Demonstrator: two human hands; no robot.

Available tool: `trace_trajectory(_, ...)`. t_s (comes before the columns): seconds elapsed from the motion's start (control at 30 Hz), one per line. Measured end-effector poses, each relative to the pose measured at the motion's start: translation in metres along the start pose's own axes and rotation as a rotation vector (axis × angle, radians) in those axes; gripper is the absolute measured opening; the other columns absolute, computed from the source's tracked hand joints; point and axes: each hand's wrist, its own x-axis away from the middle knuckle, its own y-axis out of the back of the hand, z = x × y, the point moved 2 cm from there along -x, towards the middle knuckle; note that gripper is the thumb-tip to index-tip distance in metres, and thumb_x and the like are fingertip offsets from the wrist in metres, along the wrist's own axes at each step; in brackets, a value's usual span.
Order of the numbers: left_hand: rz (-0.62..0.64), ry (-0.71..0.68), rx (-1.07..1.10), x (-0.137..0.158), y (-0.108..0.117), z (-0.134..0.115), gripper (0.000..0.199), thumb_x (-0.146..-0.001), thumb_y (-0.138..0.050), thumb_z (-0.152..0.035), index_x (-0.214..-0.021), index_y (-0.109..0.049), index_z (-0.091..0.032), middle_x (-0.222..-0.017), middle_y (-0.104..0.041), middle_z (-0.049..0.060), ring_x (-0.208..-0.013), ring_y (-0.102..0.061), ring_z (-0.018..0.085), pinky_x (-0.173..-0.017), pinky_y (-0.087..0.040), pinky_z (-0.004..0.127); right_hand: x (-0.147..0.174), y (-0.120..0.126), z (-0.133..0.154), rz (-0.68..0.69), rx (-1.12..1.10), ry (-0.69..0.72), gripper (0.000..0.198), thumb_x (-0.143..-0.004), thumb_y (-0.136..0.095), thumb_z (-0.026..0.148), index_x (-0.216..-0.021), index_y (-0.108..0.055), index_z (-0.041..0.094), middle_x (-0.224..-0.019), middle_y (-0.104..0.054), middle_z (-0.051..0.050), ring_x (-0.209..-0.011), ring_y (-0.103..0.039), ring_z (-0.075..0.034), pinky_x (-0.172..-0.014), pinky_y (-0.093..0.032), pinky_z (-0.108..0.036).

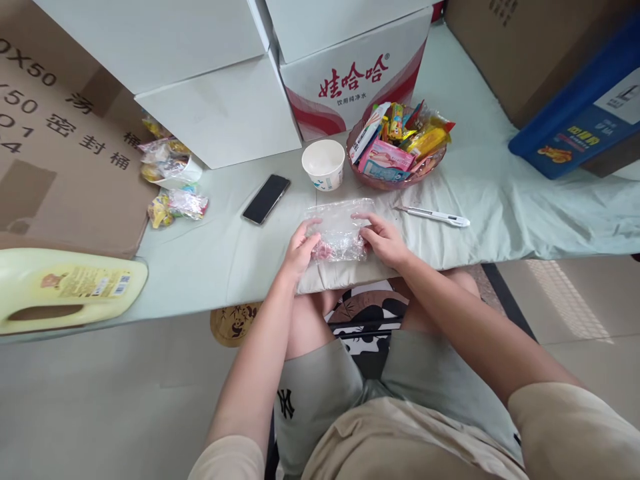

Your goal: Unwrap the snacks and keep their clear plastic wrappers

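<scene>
A clear, crinkled plastic bag (341, 230) lies near the front edge of the cloth-covered table, with small reddish pieces showing at its lower left. My left hand (300, 248) grips the bag's left side between thumb and fingers. On the opposite side, my right hand (386, 241) pinches the bag's right edge, index finger stretched along its top. Just behind it stands a white paper cup (323, 165). A white utility knife (436, 216) rests on the cloth to the right of my right hand.
A pink bowl (415, 179) heaped with packaged snacks stands behind the knife. A phone (267, 199) lies to the left, near wrapped snacks (179, 205). White cartons (220, 110), a brown box (65, 153), a blue container (580, 127) and a yellow jug (107, 280) surround the workspace.
</scene>
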Motion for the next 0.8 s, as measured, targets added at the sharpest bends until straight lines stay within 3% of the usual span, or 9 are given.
trace_trajectory(0.17,0.006,0.100,0.132,-0.004,0.006,-0.004,0.030,-0.061,-0.073,-0.030,-0.089,-0.063,-0.022,-0.054,-0.059,-0.003,-0.051,-0.065,0.017,-0.047,-0.050,0.025,-0.001,0.000,0.001,-0.041,-0.041,0.010,0.027,-0.076,-0.057,0.040,-0.092,-0.066,0.021,-0.065,-0.057,0.003,-0.053,-0.050,-0.011,-0.053,-0.042,-0.027)
trace_trajectory(0.33,0.106,0.082,0.149,-0.003,0.003,-0.009,0.030,-0.066,-0.071,-0.045,-0.070,-0.060,-0.018,-0.065,-0.062,0.001,-0.057,-0.065,0.014,-0.055,-0.054,0.026,0.000,0.005,-0.003,-0.035,-0.061,0.047,0.029,-0.081,-0.049,0.045,-0.078,-0.064,0.021,-0.067,-0.057,-0.002,-0.060,-0.052,-0.016,-0.058,-0.043,-0.030)
trace_trajectory(0.43,0.136,0.038,-0.021,-0.002,0.001,-0.013,0.033,-0.064,-0.081,-0.038,-0.079,-0.061,-0.017,-0.067,-0.062,-0.002,-0.057,-0.061,0.011,-0.058,-0.053,0.024,0.002,0.006,-0.001,-0.076,0.020,0.141,0.034,-0.087,-0.049,0.053,-0.079,-0.061,0.022,-0.071,-0.054,-0.001,-0.063,-0.048,-0.016,-0.060,-0.041,-0.030)
trace_trajectory(0.53,0.140,0.014,-0.140,-0.004,0.003,-0.016,0.058,-0.060,-0.087,-0.029,-0.110,-0.058,-0.021,-0.071,-0.067,-0.003,-0.060,-0.063,0.012,-0.063,-0.052,0.024,0.002,0.004,0.001,-0.102,0.038,0.156,0.035,-0.077,-0.067,0.046,-0.101,-0.054,0.024,-0.071,-0.047,0.004,-0.062,-0.044,-0.014,-0.059,-0.037,-0.027)
trace_trajectory(0.6,0.104,-0.005,-0.160,-0.006,0.006,-0.018,0.072,-0.059,-0.087,-0.027,-0.122,-0.051,-0.022,-0.075,-0.068,-0.002,-0.064,-0.064,0.013,-0.066,-0.052,0.025,0.000,0.001,-0.001,-0.089,0.018,0.117,0.057,-0.071,-0.072,0.040,-0.119,-0.046,0.025,-0.072,-0.047,0.006,-0.061,-0.044,-0.013,-0.058,-0.036,-0.027)
trace_trajectory(0.67,0.034,-0.056,-0.162,-0.007,0.008,-0.020,0.072,-0.060,-0.086,-0.025,-0.122,-0.050,-0.024,-0.086,-0.069,0.001,-0.072,-0.066,0.014,-0.071,-0.052,0.026,-0.002,0.000,-0.004,-0.099,0.020,0.091,0.065,-0.071,-0.071,0.039,-0.127,-0.042,0.024,-0.072,-0.049,0.006,-0.062,-0.046,-0.013,-0.060,-0.037,-0.027)
trace_trajectory(0.73,-0.123,-0.170,-0.197,-0.006,0.010,-0.023,0.058,-0.062,-0.085,-0.022,-0.112,-0.055,-0.024,-0.093,-0.068,0.002,-0.082,-0.066,0.015,-0.076,-0.051,0.026,-0.003,0.000,-0.005,-0.165,0.038,0.091,0.055,-0.073,-0.069,0.041,-0.119,-0.048,0.023,-0.073,-0.051,0.005,-0.064,-0.047,-0.013,-0.062,-0.037,-0.027)
trace_trajectory(0.8,-0.285,-0.267,-0.286,-0.001,0.008,-0.024,0.033,-0.069,-0.081,-0.026,-0.092,-0.058,-0.022,-0.085,-0.063,0.001,-0.081,-0.063,0.015,-0.075,-0.049,0.025,-0.002,0.000,-0.005,-0.203,0.060,0.095,0.038,-0.073,-0.068,0.044,-0.100,-0.054,0.022,-0.072,-0.051,0.004,-0.065,-0.047,-0.013,-0.062,-0.036,-0.027)
